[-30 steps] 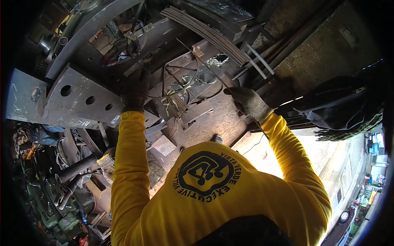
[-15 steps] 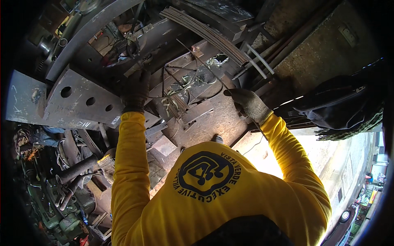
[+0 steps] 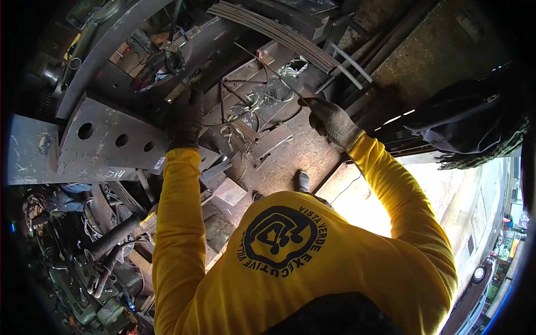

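Thin and dark, a metal rod (image 3: 272,69) runs from my gloved right hand (image 3: 332,121) up and left over the work area. The right fingers are closed round it. My left hand (image 3: 187,118), in a dark work glove, is closed beside a large steel plate with round holes (image 3: 106,133). A short, worn metal piece (image 3: 177,91) shows just beyond the left fingers. Shadow hides what that hand grips. Between my hands lie a bundle of thin rods (image 3: 241,134) and a small frame of dark bars (image 3: 234,94).
Stacked long bars (image 3: 273,32) lie at the far side, near two pale pipes (image 3: 352,64). A dark bag (image 3: 463,120) hangs at the right. Thick pipe (image 3: 114,235) and machine parts (image 3: 72,285) crowd the lower left. A curved steel beam (image 3: 103,53) rises at the upper left.
My right hand has shifted slightly up and left, carrying the rod with it. The left hand stays near the holed plate. The whole view has shifted a little.
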